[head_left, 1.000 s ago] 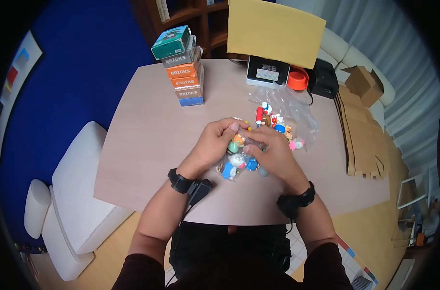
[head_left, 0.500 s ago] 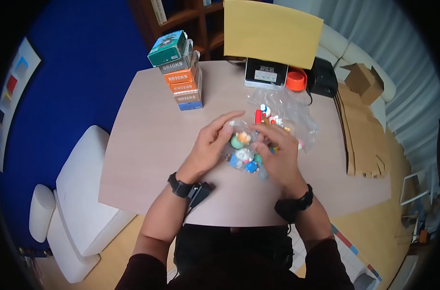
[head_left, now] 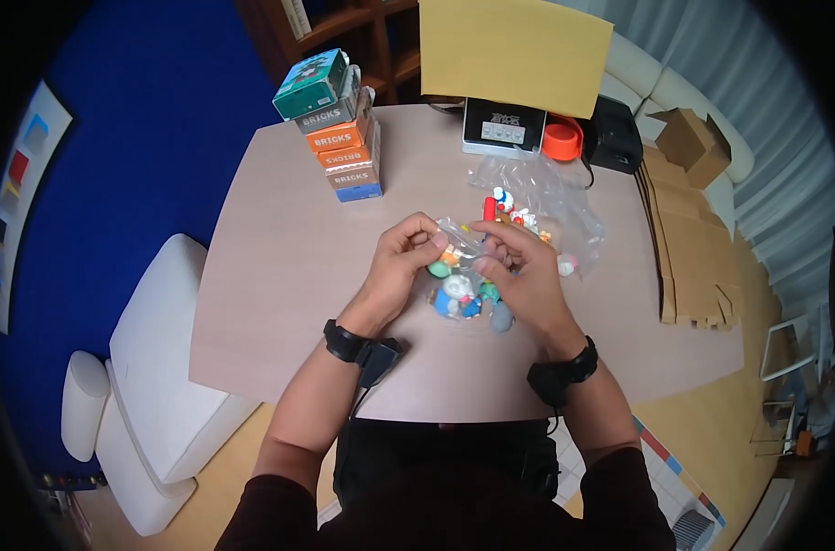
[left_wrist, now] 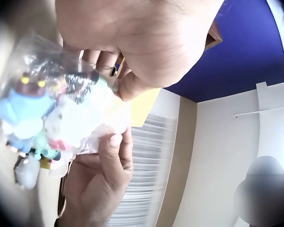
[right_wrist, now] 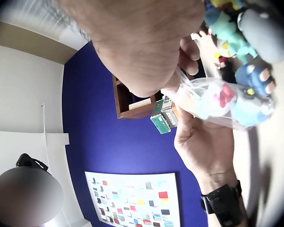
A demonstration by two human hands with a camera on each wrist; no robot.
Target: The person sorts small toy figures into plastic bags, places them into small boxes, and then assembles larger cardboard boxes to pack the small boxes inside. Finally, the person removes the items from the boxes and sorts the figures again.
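"Head view first: how does the clear bag point(head_left: 461, 241) look?"

"Thin, shiny and wrinkled, with small toy figures point(head_left: 454, 296) showing through it. Blue, white and orange parts stand out, and the left wrist view shows a pink patch too. It is at the middle of the frame, between the hands, over the table point(head_left: 280, 239)."

"And the hands?"

"The left hand point(head_left: 390, 271) comes up from the lower left, fingers bent, pinching the bag's upper left edge between thumb and fingers. The right hand point(head_left: 532, 285) reaches in from the lower right and pinches the plastic too, its index finger reaching out over the bag."

"What's around them?"

"A grey figure point(head_left: 502, 318) lies just beside the bag's lower right. More crumpled plastic point(head_left: 555, 202) spreads at upper right, next to other figures. The stack of boxes point(head_left: 344, 138) stands at upper left."

"Anything different from half a second ago?"

"Yes, the left index finger was stretched forward then; now it is bent in toward the thumb, and the plastic reaches across between both hands."
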